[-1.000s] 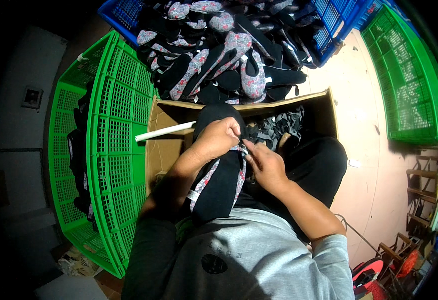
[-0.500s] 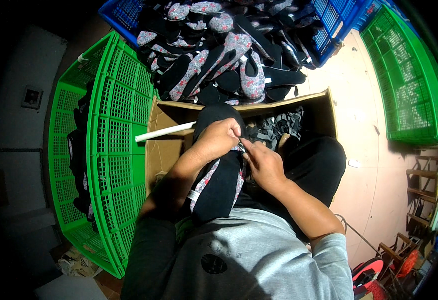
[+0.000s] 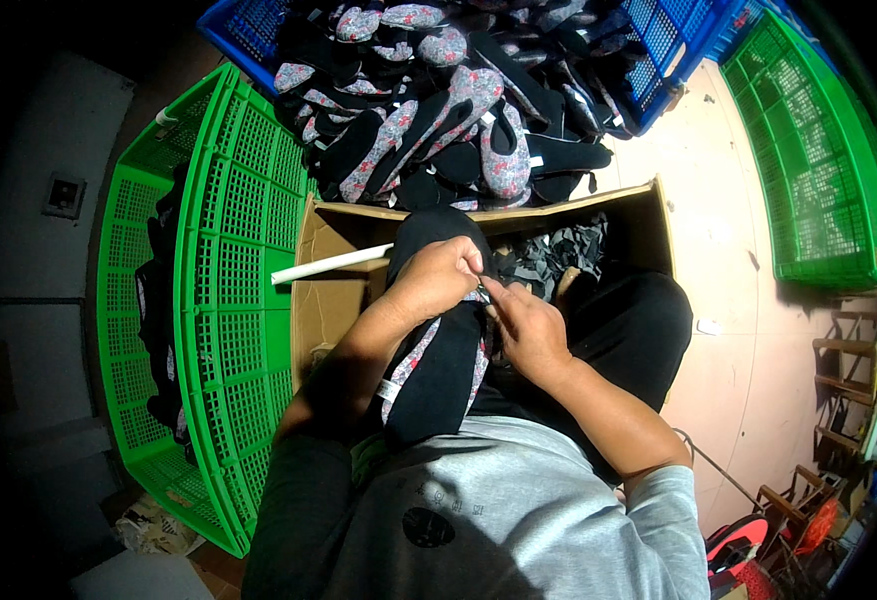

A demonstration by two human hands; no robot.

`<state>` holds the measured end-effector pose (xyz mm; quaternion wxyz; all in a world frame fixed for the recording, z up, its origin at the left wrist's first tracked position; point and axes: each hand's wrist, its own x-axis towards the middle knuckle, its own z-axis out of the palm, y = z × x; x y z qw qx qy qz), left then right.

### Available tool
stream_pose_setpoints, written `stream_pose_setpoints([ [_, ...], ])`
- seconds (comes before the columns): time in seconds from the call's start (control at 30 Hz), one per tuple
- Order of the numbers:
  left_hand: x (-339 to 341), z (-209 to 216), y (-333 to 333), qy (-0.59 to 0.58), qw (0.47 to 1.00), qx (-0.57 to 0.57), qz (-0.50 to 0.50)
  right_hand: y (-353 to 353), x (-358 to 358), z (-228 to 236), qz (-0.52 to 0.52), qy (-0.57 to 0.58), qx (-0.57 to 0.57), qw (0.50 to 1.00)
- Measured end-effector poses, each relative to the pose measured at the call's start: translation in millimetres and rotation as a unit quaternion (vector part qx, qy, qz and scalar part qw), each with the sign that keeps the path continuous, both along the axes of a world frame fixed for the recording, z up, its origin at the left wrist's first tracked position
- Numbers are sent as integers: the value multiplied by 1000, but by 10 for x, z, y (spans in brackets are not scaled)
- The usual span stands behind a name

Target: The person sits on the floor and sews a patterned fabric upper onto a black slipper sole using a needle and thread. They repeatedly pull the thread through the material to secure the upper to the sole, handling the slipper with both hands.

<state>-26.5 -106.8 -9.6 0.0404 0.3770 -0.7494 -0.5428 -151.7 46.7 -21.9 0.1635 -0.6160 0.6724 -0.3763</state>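
A flat fabric shoe (image 3: 433, 385) with a black sole and a grey-and-red patterned upper lies along my left thigh, sole side up. My left hand (image 3: 437, 278) is closed over its far end. Against it, my right hand (image 3: 527, 322) is closed in a pinch at the shoe's edge, thumb and fingertips close to the left fingers. A small shiny bit shows between the two hands; too little of it is visible to name. A small white tag hangs at the shoe's left side.
A cardboard box (image 3: 665, 235) with dark scraps (image 3: 559, 250) stands under my knees, a white rod (image 3: 329, 264) across its left side. Beyond it, a pile of similar shoes (image 3: 504, 150) fills a blue crate (image 3: 674, 50). Green crates stand left (image 3: 249, 270) and right (image 3: 809, 160).
My right hand has shifted very slightly at the shoe's edge. The left hand and the shoe have stayed in place.
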Motion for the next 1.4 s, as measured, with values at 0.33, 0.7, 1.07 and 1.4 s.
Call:
stream_pose_setpoints([
  [0.33, 6, 8, 3, -7, 1000, -2, -5, -7, -3, 7, -2, -16, 17, 1000],
  [0.7, 120, 134, 20, 70, 993, 92, -23, -39, -59, -116, -165, -561, 158, 795],
  [1.07, 224, 233, 177, 132, 989, 55, -36, -31, 2, -187, -55, -577, 145, 802],
  [1.4, 159, 293, 324, 66, 993, -90, -37, -27, 19, -183, -39, -563, 130, 815],
])
